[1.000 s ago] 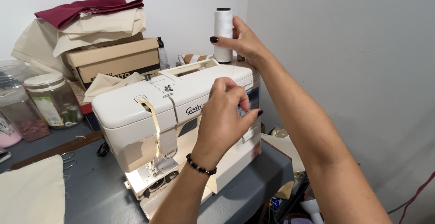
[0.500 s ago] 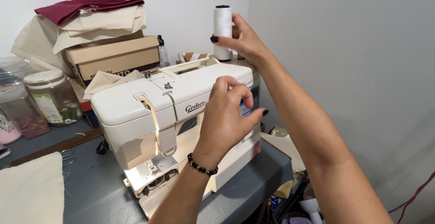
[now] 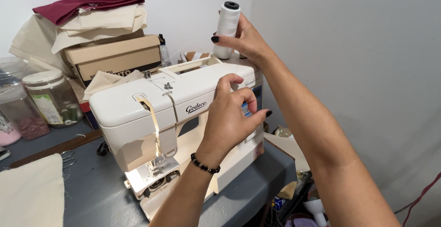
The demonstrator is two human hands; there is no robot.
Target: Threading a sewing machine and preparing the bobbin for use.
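Cream sewing machine [image 3: 138,112] on a grey table [image 3: 96,195], angled so the needle end points toward the lower left. Right hand [image 3: 243,39] wrapped around a white thread spool [image 3: 227,27] standing upright at the machine's far right end — fingers closed on its lower half, dark-painted thumbnail showing at the left side. Left hand [image 3: 232,114] in front of the machine's right face, fingers curled and pinched together near the controls; what they pinch, if anything, too fine to tell (possibly thread, not visible). Black bead bracelet [image 3: 204,164] on the left wrist.

Behind the machine: a cardboard box [image 3: 115,57] topped with folded cream and maroon fabric [image 3: 87,6]. To the left — a clear jar [image 3: 53,98] with a pale lid, small spools inside, and a second container beside it, partly cut off. Cream cloth [image 3: 30,190] lying flat at the table's near left corner. Clutter below the table edge at lower right, indistinct.
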